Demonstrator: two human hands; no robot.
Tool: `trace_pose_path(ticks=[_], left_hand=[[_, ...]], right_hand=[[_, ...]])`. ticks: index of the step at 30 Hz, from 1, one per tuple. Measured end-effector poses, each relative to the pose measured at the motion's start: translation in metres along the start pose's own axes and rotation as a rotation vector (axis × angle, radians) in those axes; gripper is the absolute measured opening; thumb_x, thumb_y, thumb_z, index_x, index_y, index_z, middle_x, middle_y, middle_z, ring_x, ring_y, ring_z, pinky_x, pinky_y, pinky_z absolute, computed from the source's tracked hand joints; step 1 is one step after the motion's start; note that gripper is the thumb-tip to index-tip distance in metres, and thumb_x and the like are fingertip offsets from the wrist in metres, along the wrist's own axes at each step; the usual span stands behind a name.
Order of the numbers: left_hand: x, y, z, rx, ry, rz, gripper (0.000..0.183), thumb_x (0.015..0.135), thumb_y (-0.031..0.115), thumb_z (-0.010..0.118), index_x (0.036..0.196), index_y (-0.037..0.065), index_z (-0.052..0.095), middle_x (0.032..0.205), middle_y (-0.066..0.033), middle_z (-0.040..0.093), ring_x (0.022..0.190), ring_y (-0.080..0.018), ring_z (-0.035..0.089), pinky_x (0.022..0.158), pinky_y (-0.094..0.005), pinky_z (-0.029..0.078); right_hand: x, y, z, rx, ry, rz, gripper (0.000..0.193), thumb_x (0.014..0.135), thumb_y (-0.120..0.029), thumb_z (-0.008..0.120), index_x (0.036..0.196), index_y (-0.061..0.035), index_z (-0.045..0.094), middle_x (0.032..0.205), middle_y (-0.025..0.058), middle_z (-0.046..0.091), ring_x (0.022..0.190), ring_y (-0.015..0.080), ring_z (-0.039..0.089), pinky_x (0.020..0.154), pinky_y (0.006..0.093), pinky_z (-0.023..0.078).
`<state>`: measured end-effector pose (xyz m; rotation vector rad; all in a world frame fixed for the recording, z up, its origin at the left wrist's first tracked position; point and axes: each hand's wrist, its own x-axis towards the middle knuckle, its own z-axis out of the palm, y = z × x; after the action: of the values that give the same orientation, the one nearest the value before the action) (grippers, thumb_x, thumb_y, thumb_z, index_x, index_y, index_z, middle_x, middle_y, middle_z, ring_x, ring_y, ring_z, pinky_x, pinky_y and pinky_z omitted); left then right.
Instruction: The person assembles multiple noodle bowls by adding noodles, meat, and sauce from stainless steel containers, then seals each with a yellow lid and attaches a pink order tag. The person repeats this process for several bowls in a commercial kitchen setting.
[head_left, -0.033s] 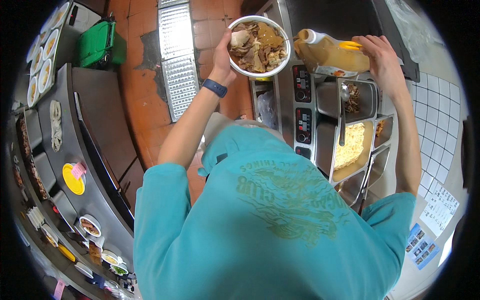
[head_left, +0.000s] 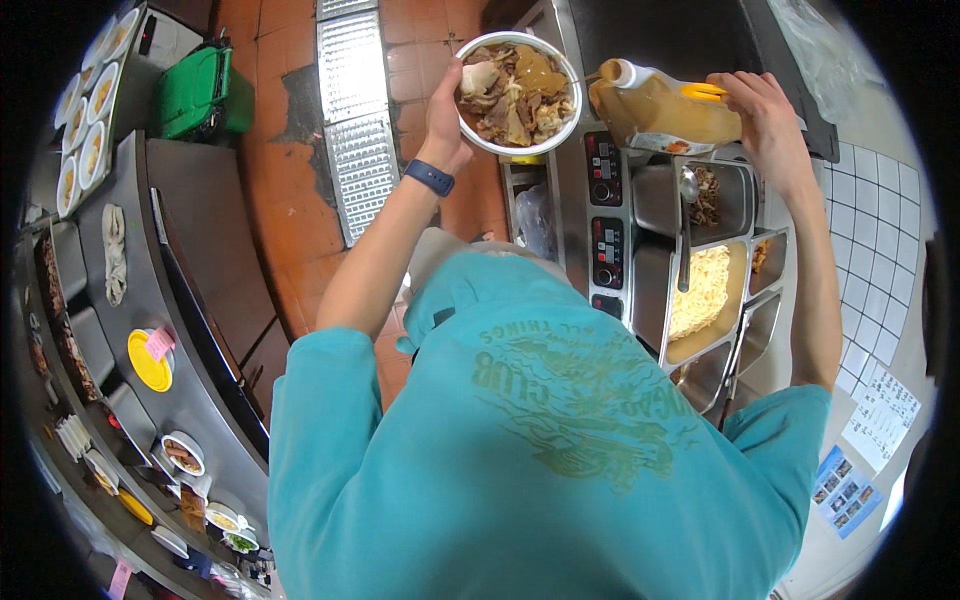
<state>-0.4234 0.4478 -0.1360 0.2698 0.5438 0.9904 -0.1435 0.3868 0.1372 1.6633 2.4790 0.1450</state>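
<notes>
My left hand [head_left: 447, 125] holds up a white round bowl [head_left: 545, 144] at its left rim. Pieces of cooked sliced meat [head_left: 500, 110] fill the bowl, with a patch of thick brown sauce [head_left: 538, 72] on top. My right hand [head_left: 765, 120] is closed on the yellow-handled end of a see-through plastic jug [head_left: 660, 112] with brown sauce inside. The jug lies tilted on its side in the air. Its pale mouth points left, close to the bowl's right rim, and a thin brown streak shows between them.
Below the jug, steel pans hold dark chopped food with a ladle [head_left: 686, 230] and pale noodle-like strips [head_left: 700, 290]. Control panels [head_left: 605, 170] line the counter's front. At left stand a steel counter [head_left: 130, 235], a green bin [head_left: 195, 95] and a tray of filled bowls [head_left: 85, 130].
</notes>
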Motion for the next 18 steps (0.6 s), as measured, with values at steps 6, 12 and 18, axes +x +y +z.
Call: trace_pose_path(ticks=[6, 12, 18], left_hand=[[-0.005, 0.010, 0.029, 0.065, -0.028, 0.006, 0.055, 0.103, 0.047, 0.041, 0.135, 0.004, 0.050, 0.131, -0.0141, 0.059, 0.119, -0.0272, 0.059, 0.102, -0.0431, 0.049], [-0.002, 0.009, 0.037, -0.007, -0.058, -0.021, 0.055, 0.103, 0.047, 0.041, 0.135, 0.003, 0.050, 0.132, -0.0141, 0.059, 0.119, -0.0269, 0.059, 0.102, -0.0431, 0.049], [-0.005, 0.009, 0.043, -0.052, -0.068, -0.010, 0.054, 0.103, 0.048, 0.041, 0.133, 0.003, 0.050, 0.129, -0.0152, 0.059, 0.116, -0.0283, 0.059, 0.101, -0.0437, 0.051]], right_hand=[[-0.025, 0.025, -0.006, 0.101, 0.143, 0.063, 0.051, 0.075, 0.019, 0.050, 0.119, -0.0022, 0.063, 0.100, 0.0111, 0.062, 0.090, 0.0258, 0.056, 0.085, 0.0344, 0.047], [-0.034, 0.039, -0.012, 0.096, 0.224, 0.083, 0.052, 0.074, 0.016, 0.054, 0.120, -0.0065, 0.063, 0.104, 0.0086, 0.065, 0.092, 0.0258, 0.059, 0.084, 0.0343, 0.050], [-0.040, 0.051, -0.019, 0.121, 0.347, 0.112, 0.041, 0.084, 0.012, 0.055, 0.120, -0.0059, 0.063, 0.103, 0.0094, 0.067, 0.092, 0.0265, 0.061, 0.086, 0.0332, 0.049]])
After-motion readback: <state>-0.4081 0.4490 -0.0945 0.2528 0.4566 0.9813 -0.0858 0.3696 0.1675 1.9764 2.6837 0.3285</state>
